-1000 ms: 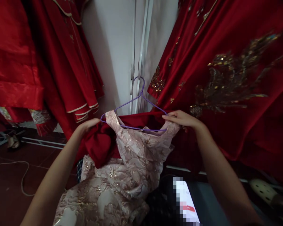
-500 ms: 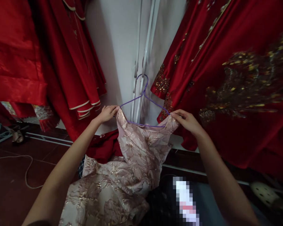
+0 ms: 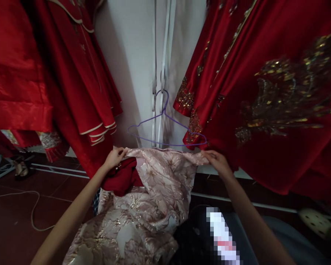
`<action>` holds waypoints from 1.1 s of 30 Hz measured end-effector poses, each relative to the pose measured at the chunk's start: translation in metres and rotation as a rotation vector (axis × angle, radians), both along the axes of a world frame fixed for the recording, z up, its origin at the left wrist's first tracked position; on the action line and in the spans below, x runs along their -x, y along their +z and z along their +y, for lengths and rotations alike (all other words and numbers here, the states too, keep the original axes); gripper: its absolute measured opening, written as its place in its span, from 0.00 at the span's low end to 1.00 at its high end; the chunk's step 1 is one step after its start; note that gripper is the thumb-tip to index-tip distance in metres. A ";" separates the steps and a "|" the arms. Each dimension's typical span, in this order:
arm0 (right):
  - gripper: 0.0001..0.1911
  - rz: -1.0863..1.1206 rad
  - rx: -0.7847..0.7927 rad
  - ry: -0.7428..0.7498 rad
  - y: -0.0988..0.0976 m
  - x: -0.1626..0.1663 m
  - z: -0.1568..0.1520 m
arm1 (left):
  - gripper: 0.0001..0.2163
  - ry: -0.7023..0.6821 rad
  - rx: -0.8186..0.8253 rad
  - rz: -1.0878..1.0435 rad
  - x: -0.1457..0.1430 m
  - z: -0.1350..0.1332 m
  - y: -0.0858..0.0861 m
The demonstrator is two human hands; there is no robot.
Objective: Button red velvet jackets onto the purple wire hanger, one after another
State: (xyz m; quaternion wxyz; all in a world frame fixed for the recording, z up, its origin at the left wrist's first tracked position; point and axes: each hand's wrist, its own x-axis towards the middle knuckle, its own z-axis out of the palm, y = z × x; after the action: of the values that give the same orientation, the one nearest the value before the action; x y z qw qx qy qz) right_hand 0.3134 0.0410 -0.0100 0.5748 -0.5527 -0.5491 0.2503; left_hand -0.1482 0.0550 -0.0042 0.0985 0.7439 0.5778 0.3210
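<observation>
A pale pink dress (image 3: 167, 173) with a gold floral pattern is stretched between my hands, its lower part bunched up toward me. My left hand (image 3: 115, 157) is closed on one shoulder of it, and my right hand (image 3: 216, 161) pinches the other shoulder. Just above the neckline, a purple hanger (image 3: 165, 110) hangs by its hook at the white rack poles. The hanger's bar and both ends show bare, apart from the dress.
Red garments (image 3: 79, 73) with pale trim hang at the left; a red gown (image 3: 264, 147) with gold sequins hangs at the right. Dark red cloth (image 3: 124, 178) lies behind the dress. A white cable (image 3: 34, 209) runs over the floor, and a clog (image 3: 314, 222) is at far right.
The dress shoulders have come off the hanger ends. Both hands have moved down with the dress, and the hanger now hangs bare above it.
</observation>
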 end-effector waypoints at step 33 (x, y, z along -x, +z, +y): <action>0.11 -0.397 -0.339 -0.349 0.055 -0.020 -0.010 | 0.07 -0.446 -0.342 0.175 -0.143 -0.022 0.021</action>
State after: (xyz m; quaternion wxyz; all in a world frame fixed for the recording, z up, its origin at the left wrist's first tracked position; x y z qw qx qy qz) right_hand 0.3332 0.0306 0.0451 0.5745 -0.5730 -0.5813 -0.0601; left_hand -0.0057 0.0335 0.0167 -0.0105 0.8832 0.3441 0.3185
